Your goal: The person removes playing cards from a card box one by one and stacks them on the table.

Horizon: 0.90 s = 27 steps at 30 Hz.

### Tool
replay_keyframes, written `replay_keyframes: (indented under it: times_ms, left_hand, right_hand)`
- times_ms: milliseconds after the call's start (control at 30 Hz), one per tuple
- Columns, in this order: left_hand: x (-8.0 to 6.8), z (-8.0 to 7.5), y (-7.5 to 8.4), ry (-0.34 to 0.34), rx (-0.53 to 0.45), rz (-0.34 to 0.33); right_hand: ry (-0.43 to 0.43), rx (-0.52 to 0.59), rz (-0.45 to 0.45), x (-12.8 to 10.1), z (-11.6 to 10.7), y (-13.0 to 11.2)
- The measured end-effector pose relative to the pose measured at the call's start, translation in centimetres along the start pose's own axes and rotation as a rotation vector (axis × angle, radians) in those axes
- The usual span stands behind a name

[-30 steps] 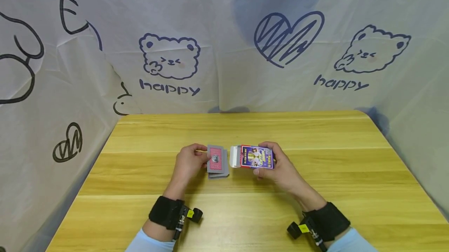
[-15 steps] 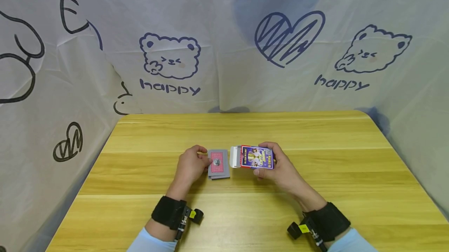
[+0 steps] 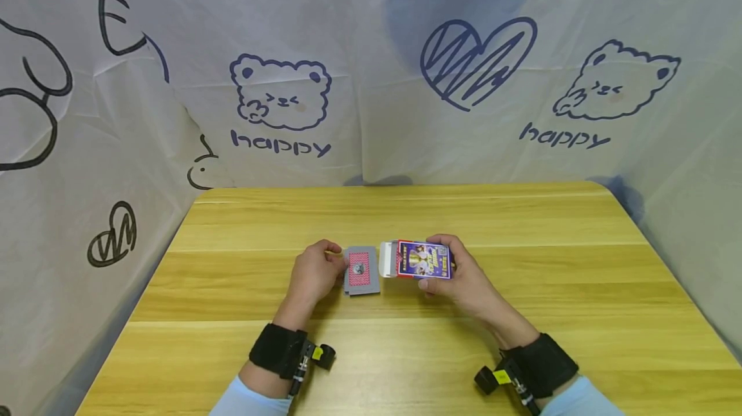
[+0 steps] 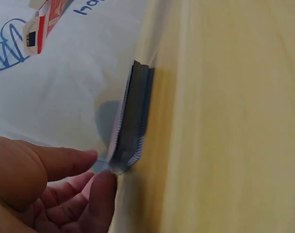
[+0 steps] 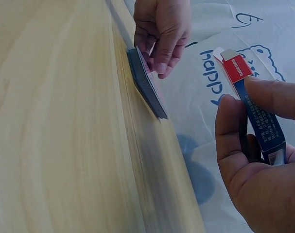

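On the tabletop (image 3: 522,274), the left hand (image 3: 313,272) is pinching the deck (image 3: 362,270) in its fingers; the right hand (image 3: 464,277) is gripping the open box (image 3: 418,259) just beside.

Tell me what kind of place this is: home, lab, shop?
Probably a staged recording booth, not a home: a bare wooden table walled in by a white sheet printed with bears, and wrist cameras strapped on both arms while the hands handle a card deck.

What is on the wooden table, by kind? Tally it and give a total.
Grey-edged stack of red-backed playing cards, pinched in the left hand's grip: 1
Purple and red cardboard card box, flap open, held in the right hand's grip: 1
Total: 2
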State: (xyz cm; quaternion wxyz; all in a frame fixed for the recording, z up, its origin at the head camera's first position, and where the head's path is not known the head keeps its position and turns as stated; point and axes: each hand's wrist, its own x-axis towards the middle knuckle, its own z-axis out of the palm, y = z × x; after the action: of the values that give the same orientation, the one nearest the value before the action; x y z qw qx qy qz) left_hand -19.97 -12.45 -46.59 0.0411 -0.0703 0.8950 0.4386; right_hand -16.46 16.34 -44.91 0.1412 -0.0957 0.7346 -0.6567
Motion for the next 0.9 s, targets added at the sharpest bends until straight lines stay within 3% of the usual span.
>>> replay_keyframes:
  times_ms: [100,367,533,900]
  left_hand:
    - [-0.5,-0.4,0.8,0.029,0.034,0.064]
    - [-4.0,-0.7,5.2,0.001,-0.078,0.246]
    - [-5.0,0.0,6.0,-0.026,-0.035,0.309]
    - [-4.7,1.2,5.4,-0.089,0.023,0.277]
  right_hand:
    - [-0.002,0.004,-0.005,0.0,0.0,0.0]
    - [-0.009,0.005,-0.001,0.0,0.2,-0.1]
    - [-0.022,0.006,-0.01,0.0,0.3,0.0]
    - [-0.043,-0.044,-0.011,-0.2,0.6,0.0]
